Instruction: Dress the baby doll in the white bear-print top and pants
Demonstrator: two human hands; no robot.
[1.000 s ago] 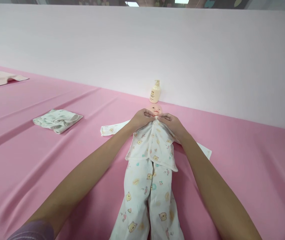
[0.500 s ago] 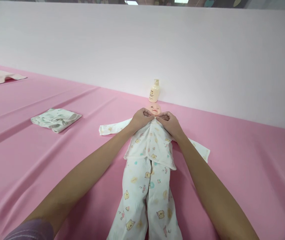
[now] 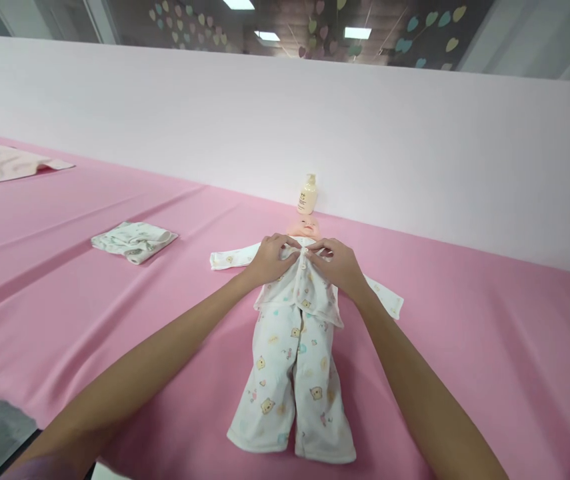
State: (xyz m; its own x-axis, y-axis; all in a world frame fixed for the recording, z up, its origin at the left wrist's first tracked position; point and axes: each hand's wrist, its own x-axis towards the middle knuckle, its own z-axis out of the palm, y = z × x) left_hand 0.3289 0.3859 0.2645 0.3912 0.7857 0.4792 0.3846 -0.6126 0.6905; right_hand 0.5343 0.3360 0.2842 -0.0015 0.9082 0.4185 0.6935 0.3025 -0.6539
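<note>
A baby doll lies face up on the pink sheet, dressed in a white long-sleeved baby jacket and matching trousers with a bear print. My left hand pinches one front edge of the jacket near the top. Opposite it, my right hand grips the other edge by a small button, the fingertips of both hands almost meeting. Below them the front edges lie together down to the hem. Both sleeves stretch out sideways. What exactly lies under the fingertips is partly hidden.
Behind the doll's head a cream pump bottle stands against the white wall. To the left lies a folded printed cloth on the pink sheet. A pale pink mat with things on it is at the far left.
Both hands have moved slightly down the jacket front from the collar, so the neckline now shows above them. The camera has tilted up and the whole trousers have come into view.
</note>
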